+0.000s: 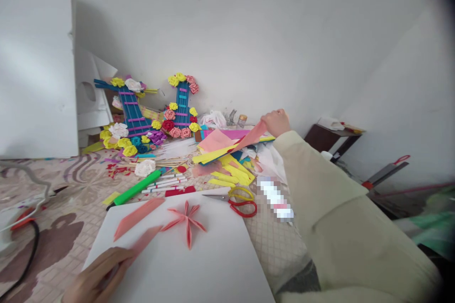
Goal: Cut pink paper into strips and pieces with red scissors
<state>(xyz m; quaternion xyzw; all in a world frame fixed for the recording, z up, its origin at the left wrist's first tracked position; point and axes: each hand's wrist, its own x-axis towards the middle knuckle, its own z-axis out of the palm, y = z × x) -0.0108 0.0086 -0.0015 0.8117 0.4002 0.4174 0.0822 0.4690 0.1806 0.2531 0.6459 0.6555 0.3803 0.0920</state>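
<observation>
My left hand [101, 272] is closed on a pink paper strip [146, 241] low over the white board [199, 270]. Another folded pink paper strip [138, 218] lies flat just beyond it. To the right on the board sits a pink folded-paper flower [186, 222] with several narrow petals. My right hand [276, 123] is stretched out over the paper pile and pinches the edge of a pink paper sheet [253, 135], which is lifted at that side. Below it are yellow paper pieces [236, 170]. Scissors [236, 201] with yellow and red handles rest at the board's far right corner.
Two blue paper guitars [135, 113] with paper roses stand against the wall. A green tube [138, 187] and several white markers [165, 182] lie beyond the board. Cables [33, 246] run along the left, and a dark brown stand [322, 139] is at the right.
</observation>
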